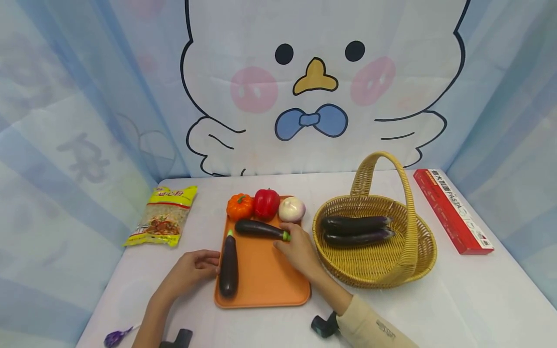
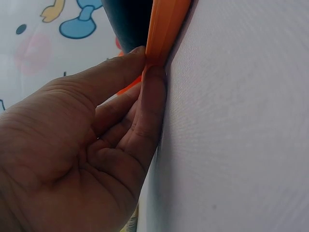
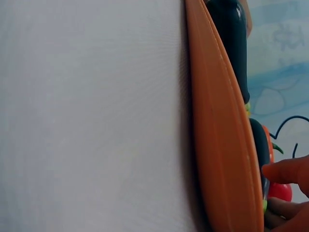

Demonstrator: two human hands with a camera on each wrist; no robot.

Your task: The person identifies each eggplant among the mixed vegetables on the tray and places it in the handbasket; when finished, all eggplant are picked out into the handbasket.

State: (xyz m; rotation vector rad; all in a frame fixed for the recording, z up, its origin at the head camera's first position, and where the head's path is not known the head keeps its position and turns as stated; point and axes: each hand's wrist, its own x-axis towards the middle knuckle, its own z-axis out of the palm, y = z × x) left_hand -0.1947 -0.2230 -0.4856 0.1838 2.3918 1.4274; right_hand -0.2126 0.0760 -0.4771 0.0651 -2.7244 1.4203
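Observation:
My left hand is at the left side of an orange tray; in the left wrist view its thumb and fingers pinch the tray rim. On the tray, one dark eggplant lies lengthwise along the left side. A second eggplant lies crosswise behind it, green stem toward the right. My right hand reaches over the tray's right edge, thumb and fingers around that stem end. Behind it sit a small orange pumpkin, a red bell pepper and a white-purple onion.
A wicker basket with a tall handle stands right of the tray, holding two eggplants. A red pasta box lies farther right. A yellow food packet lies at the back left, and a purple object at the front left.

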